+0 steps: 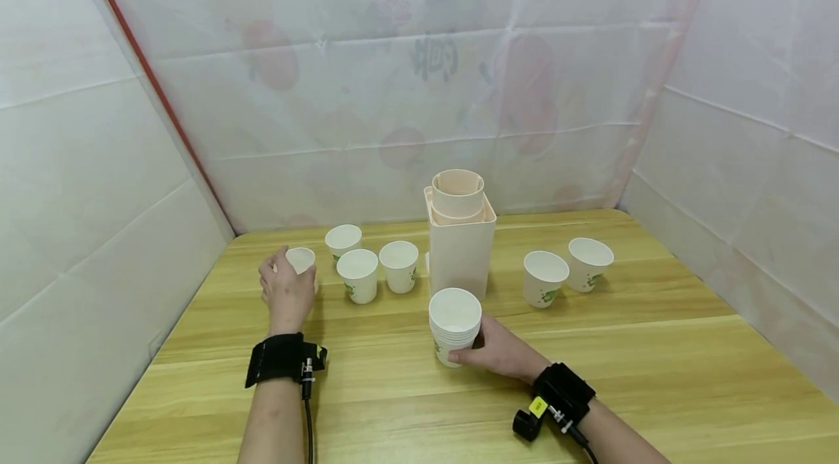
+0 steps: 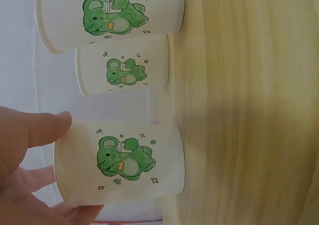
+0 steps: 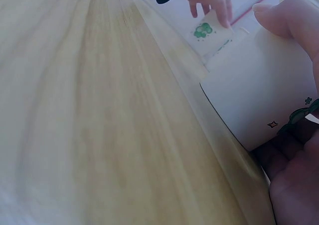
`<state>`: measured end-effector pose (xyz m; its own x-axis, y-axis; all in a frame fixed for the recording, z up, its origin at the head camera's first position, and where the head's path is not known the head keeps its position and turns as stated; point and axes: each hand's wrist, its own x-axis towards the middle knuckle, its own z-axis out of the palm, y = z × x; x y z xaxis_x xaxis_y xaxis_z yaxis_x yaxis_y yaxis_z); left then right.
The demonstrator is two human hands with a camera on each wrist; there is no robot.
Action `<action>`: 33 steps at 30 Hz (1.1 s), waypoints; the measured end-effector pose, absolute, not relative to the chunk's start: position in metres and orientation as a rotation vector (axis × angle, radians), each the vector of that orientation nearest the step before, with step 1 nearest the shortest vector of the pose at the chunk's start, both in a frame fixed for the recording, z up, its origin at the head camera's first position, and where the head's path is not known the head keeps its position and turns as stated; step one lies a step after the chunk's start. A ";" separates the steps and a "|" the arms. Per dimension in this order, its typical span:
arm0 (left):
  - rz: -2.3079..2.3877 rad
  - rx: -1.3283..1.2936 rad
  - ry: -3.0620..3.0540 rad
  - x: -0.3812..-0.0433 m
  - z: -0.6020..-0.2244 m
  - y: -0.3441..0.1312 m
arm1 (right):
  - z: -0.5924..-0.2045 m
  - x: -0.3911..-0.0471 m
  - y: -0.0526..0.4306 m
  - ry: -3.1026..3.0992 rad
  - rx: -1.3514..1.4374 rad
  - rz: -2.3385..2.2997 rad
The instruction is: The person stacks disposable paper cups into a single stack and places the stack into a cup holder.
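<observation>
My left hand [image 1: 288, 292] holds a white paper cup [image 1: 301, 260] at the far left of the table. In the left wrist view the thumb and fingers are around the rim of this paper cup [image 2: 124, 160], which bears a green bear print. My right hand [image 1: 501, 351] grips a stack of nested paper cups [image 1: 454, 325] from its right side, front and centre. The right wrist view shows the thumb [image 3: 279, 23] across the stack's lowest cup [image 3: 254, 80], with fingers partly hidden beneath.
Three paper cups [image 1: 358, 278] stand upright between the left hand and a tall pale box [image 1: 459, 256] with a round tube [image 1: 457, 194] in its top. Two more paper cups [image 1: 545, 280] stand at the right. White sheeting [image 1: 393, 85] encloses the wooden table [image 1: 367, 406] behind and at both sides.
</observation>
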<state>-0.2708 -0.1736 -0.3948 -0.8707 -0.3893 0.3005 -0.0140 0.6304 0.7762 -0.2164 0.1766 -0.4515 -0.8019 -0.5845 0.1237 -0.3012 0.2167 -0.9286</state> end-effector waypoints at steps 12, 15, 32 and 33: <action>-1.171 0.298 -2.382 -0.267 -0.391 -0.173 | -0.449 -0.215 0.176 2.225 -0.826 -1.620; -1.191 0.304 -2.364 -0.266 -0.388 -0.172 | -0.446 -0.214 0.175 2.221 -0.819 -1.620; -1.261 0.108 -2.254 -0.255 -0.347 -0.148 | -0.451 -0.216 0.177 2.235 -0.834 -1.616; -1.262 0.086 -2.245 -0.254 -0.345 -0.144 | -0.451 -0.215 0.177 2.234 -0.834 -1.617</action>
